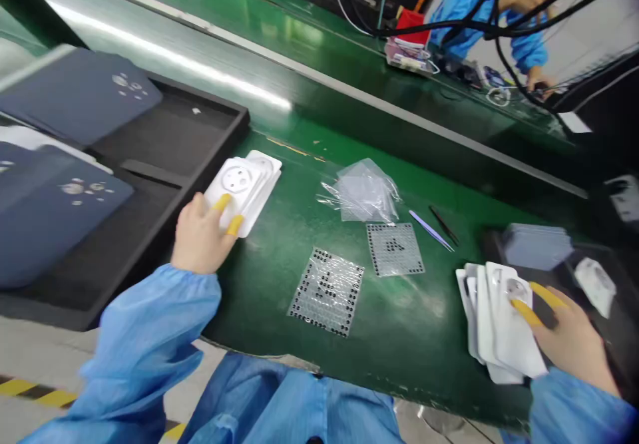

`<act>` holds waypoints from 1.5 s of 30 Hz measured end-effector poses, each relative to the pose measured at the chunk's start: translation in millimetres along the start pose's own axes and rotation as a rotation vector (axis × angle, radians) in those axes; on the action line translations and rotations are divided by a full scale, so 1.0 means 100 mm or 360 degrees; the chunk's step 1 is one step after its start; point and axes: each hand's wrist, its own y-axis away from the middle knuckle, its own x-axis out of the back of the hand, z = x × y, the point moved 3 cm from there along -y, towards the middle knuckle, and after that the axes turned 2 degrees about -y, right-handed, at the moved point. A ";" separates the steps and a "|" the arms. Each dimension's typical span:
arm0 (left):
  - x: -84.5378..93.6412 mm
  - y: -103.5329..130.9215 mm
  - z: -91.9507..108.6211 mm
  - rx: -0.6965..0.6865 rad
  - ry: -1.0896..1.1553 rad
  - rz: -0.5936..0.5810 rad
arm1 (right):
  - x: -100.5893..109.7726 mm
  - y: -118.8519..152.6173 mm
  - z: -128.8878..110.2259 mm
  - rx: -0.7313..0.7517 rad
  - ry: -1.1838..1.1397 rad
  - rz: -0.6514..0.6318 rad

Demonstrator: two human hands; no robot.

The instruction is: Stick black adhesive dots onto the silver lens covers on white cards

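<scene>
Pressing down on the left stack of white plates (254,201), the left hand (204,234) has its grip half-open, yellow-covered fingertips on the top plate, beside the black tray (164,144). Over on the right, the right hand (572,331) has its grip partly open too, fingers on the fanned white plates (504,347) lying on the green table (399,337).

This looks like an electronics assembly workshop: a long green desk (269,284) between the hands, tweezers (432,231) nearer the right hand (574,331), black trays (200,138) beside the left hand (202,234), and another blue-clad worker (529,24) beyond.
</scene>
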 end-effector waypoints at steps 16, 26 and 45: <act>0.24 0.66 -0.01 -0.0495 0.0429 0.0692 | -0.98 -0.77 -1.92 0.0833 0.0094 -0.0110; -0.09 1.23 0.22 -0.0598 0.0610 0.0161 | -0.78 -0.83 -1.79 0.0454 -0.0520 -0.0007; -0.17 1.15 0.38 -0.0689 0.0399 0.0114 | -0.72 0.84 -3.37 0.1247 -0.0945 -0.0921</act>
